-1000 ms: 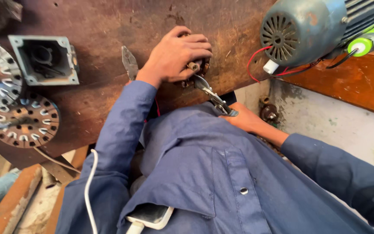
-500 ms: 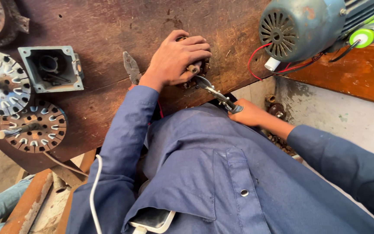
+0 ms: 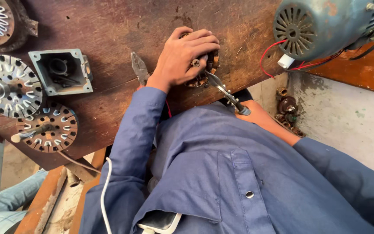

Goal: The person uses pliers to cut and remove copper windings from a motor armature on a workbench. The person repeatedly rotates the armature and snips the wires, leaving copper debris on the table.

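Observation:
My left hand rests on the worn wooden bench, fingers closed over a small round motor part with copper windings. Its short metal shaft sticks out between my fingers. My right hand sits low against my blue shirt and grips the handles of a slim metal plier-like tool. The tool's tip reaches up to the lower edge of the small motor part, just below my left fingers.
Pliers lie beside my left wrist. A grey metal housing and round slotted motor cores sit at the left. A blue-grey electric motor with red wires stands at the top right. Small coppery parts lie below the bench edge.
Both hands keep their holds in nearly the same place. The view has shifted a little, so the parts at the left sit lower in the picture.

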`<action>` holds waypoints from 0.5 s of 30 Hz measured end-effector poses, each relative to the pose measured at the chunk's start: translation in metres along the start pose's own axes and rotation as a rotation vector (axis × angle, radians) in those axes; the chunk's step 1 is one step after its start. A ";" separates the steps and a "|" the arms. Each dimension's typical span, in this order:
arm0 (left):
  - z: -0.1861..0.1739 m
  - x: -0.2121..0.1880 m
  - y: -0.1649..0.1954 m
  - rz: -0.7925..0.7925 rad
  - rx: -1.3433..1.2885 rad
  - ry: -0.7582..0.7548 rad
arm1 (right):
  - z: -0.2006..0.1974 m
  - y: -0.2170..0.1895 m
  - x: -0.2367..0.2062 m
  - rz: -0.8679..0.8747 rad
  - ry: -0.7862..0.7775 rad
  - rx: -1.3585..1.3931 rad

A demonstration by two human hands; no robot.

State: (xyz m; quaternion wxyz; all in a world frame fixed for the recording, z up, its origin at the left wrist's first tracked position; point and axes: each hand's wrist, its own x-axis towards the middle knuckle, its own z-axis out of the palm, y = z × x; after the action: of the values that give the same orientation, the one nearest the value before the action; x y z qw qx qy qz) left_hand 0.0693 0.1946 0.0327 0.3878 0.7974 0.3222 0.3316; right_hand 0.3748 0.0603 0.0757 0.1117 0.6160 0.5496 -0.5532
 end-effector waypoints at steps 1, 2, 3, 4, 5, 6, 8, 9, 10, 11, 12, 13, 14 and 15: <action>0.000 0.001 0.000 0.011 0.002 0.012 | -0.006 0.002 -0.002 0.047 -0.028 -0.017; 0.000 0.001 0.000 0.015 0.017 0.009 | -0.012 0.002 -0.004 0.094 -0.055 -0.033; 0.000 0.002 0.000 0.015 0.025 0.003 | -0.019 -0.001 -0.006 0.148 -0.087 -0.048; 0.001 0.002 0.001 0.011 0.031 -0.004 | -0.026 -0.005 -0.008 0.194 -0.114 -0.081; 0.001 0.002 0.002 -0.001 0.028 -0.004 | -0.034 -0.010 -0.011 0.236 -0.140 -0.117; 0.001 0.003 0.002 -0.009 0.029 -0.004 | -0.042 -0.017 -0.012 0.274 -0.161 -0.153; 0.002 0.004 0.002 -0.025 0.023 -0.009 | -0.056 -0.030 -0.015 0.358 -0.214 -0.229; 0.002 0.004 0.002 -0.033 0.017 -0.016 | -0.062 -0.037 -0.016 0.400 -0.242 -0.268; 0.002 0.006 0.001 -0.038 0.015 -0.020 | -0.067 -0.044 -0.016 0.419 -0.257 -0.308; 0.001 0.006 0.001 -0.038 0.022 -0.025 | -0.072 -0.050 -0.016 0.436 -0.274 -0.349; 0.001 0.007 0.001 -0.039 0.027 -0.033 | -0.076 -0.055 -0.016 0.456 -0.292 -0.387; 0.002 0.008 0.001 -0.038 0.031 -0.037 | -0.079 -0.060 -0.014 0.444 -0.292 -0.393; 0.002 0.009 0.001 -0.041 0.028 -0.029 | -0.082 -0.063 -0.012 0.434 -0.292 -0.402; 0.003 0.008 0.002 -0.046 0.024 -0.024 | -0.084 -0.067 -0.010 0.423 -0.294 -0.408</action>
State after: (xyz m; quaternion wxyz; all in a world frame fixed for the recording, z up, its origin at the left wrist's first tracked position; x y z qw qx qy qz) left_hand 0.0767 0.1990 0.0355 0.3897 0.7981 0.3399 0.3092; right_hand 0.3708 0.1421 0.1459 0.4234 0.5950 0.4869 -0.4792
